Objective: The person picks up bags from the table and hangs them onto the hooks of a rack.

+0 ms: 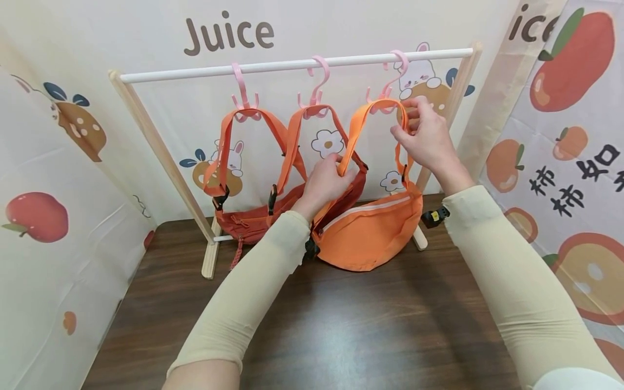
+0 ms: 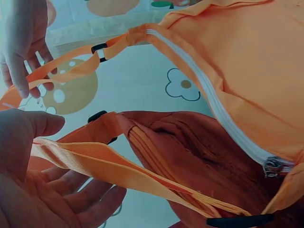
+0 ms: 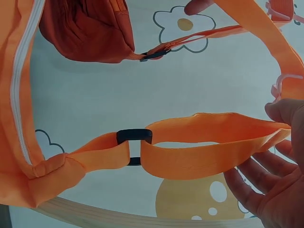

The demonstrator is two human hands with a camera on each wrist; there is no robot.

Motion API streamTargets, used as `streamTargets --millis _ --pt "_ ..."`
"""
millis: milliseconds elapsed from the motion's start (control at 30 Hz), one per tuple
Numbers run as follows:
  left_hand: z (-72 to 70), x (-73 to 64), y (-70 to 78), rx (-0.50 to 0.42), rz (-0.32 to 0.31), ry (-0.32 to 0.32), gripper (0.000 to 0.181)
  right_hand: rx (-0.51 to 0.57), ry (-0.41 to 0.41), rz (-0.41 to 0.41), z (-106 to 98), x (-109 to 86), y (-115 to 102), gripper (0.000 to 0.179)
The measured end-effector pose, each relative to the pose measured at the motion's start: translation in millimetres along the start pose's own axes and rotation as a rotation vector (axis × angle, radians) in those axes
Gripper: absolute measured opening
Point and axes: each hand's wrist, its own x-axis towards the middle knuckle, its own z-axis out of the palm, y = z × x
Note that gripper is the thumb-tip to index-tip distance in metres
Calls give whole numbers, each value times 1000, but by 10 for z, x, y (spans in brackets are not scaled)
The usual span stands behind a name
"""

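An orange waist bag [image 1: 368, 233] with a white zipper hangs by its strap from the right-hand pink hook [image 1: 390, 92]. My left hand [image 1: 325, 181] is at the left side of that strap [image 2: 114, 164]. In the left wrist view the webbing runs between thumb and fingers, which are spread and fairly straight. My right hand [image 1: 426, 132] is high on the strap's right side, near the hook. The right wrist view shows the doubled webbing [image 3: 204, 161], with its black slider [image 3: 134, 135], passing between loosely bent fingers and the thumb.
A white rail [image 1: 195, 72] on wooden legs carries three pink hooks. Rust-red waist bags [image 1: 248, 230] hang on the left and middle ones, close beside my left forearm. A black buckle [image 1: 435, 218] dangles near my right wrist. The dark wooden table [image 1: 312, 325] lies below.
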Motion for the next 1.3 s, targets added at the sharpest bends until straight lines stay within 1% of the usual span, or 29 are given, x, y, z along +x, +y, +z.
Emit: streamTargets --millis 200,333,467,667,800,1000,1167,1300 --pt "18 -91 -47 -2 8 30 61 31 -12 10 32 -29 34 59" --pt "17 -160 -63 10 -12 45 70 32 -11 28 41 -72 61 67" --pt "-7 -228 -96 16 -29 53 75 26 -8 34 39 -125 82 72" --pt "-50 -333 -160 49 -12 66 79 18 12 17 51 -206 114 74" --pt "-61 -398 -196 54 -5 81 80 7 28 13 44 -275 96 73" --pt "-78 -497 -228 55 -4 106 81 -3 64 -36 32 -402 46 71" --pt "-85 -577 -236 92 29 133 82 -29 89 -77 28 -516 3 72" --pt "-92 -650 -242 118 57 143 83 -56 114 -128 46 -609 -12 71"
